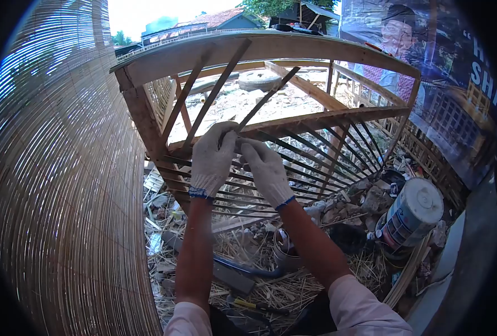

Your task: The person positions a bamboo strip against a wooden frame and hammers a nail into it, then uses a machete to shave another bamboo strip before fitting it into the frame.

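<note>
Both my hands wear pale knitted gloves with blue cuffs and meet at the middle rail of a wooden slatted frame. My left hand has its fingers closed near the lower end of a thin upright slat. Beside it, my right hand is pinched with its fingertips close to the left ones; whatever lies between them is too small to make out. Two more slats stand tilted to the left, crossing the frame's top board. Below the rail, dark slats fan toward the ground.
A bamboo blind hangs close on the left. At the right stand a paint bucket and a printed banner. A yellow-handled tool lies on straw near my legs, beside a dark block. Rubble lies under the frame.
</note>
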`<state>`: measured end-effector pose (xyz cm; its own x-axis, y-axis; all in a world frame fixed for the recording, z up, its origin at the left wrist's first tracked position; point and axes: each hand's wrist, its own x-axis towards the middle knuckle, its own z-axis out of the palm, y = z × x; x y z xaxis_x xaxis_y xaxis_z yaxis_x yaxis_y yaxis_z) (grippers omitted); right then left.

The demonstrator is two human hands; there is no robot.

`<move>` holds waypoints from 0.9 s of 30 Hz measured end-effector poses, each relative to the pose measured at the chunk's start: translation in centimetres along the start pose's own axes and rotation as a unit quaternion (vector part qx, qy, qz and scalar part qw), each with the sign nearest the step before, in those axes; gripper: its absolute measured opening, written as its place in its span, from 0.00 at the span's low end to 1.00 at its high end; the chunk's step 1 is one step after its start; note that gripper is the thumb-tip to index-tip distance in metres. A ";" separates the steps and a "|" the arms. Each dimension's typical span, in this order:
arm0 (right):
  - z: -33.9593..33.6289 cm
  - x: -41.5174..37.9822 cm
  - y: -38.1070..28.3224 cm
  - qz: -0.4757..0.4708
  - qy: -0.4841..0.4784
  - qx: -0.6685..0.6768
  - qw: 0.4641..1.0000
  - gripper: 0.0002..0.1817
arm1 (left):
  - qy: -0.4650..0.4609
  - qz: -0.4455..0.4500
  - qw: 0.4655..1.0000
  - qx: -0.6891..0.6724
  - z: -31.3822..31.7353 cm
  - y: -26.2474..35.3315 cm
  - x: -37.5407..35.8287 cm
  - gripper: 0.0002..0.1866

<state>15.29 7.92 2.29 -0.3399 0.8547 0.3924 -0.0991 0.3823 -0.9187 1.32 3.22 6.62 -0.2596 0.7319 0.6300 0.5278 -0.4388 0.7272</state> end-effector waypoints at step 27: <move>-2.9 10.5 -8.6 -0.095 0.056 0.012 0.994 0.19 | -0.051 -0.143 0.988 0.017 -7.8 -2.4 0.2 0.22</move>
<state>15.29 14.60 14.43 -0.2070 0.8015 0.5611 -0.1741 0.5341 -0.8273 -6.30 0.36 7.18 -0.3204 0.8726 0.3687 0.4726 -0.1900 0.8605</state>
